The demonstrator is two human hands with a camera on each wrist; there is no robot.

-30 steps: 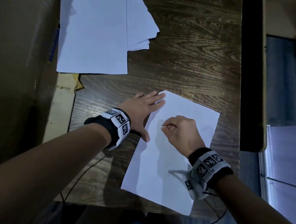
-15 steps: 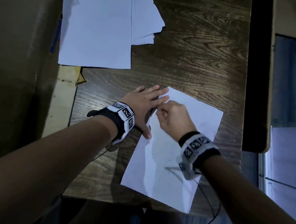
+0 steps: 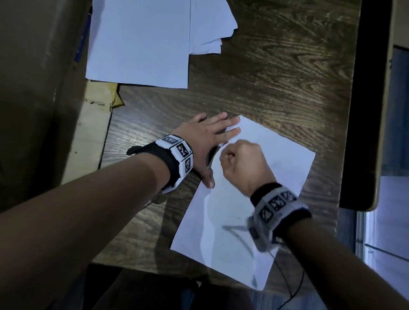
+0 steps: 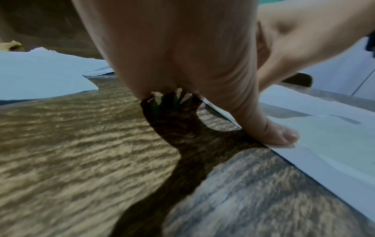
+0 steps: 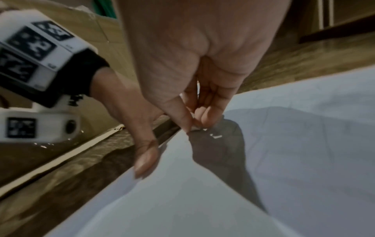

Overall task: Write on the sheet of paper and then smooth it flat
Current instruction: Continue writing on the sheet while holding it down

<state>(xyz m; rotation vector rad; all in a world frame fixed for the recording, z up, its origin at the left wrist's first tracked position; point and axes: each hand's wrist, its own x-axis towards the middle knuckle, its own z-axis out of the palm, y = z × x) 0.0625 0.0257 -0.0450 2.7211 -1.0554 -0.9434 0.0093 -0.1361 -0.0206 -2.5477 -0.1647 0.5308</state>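
A white sheet of paper [image 3: 241,222] lies tilted on the dark wooden table [image 3: 270,73], near its front edge. My left hand [image 3: 205,139] lies flat with straight fingers over the sheet's upper left corner. Its thumb [image 4: 270,131] presses the left edge of the sheet [image 4: 334,144]. My right hand [image 3: 241,163] is curled just right of the left fingers. In the right wrist view its thumb and fingertips [image 5: 194,123] pinch something small and pale against the sheet [image 5: 284,160], apparently a short pen; most of it is hidden.
A loose stack of white papers [image 3: 146,27] lies at the table's far left. A cardboard box [image 3: 26,60] stands along the left side, with a blue pen [image 3: 83,36] beside it. A black cable [image 3: 290,290] hangs off the front edge.
My right hand has moved from the middle of the sheet up and left, close to my left fingers. The left hand has stayed pressed on the sheet's corner.
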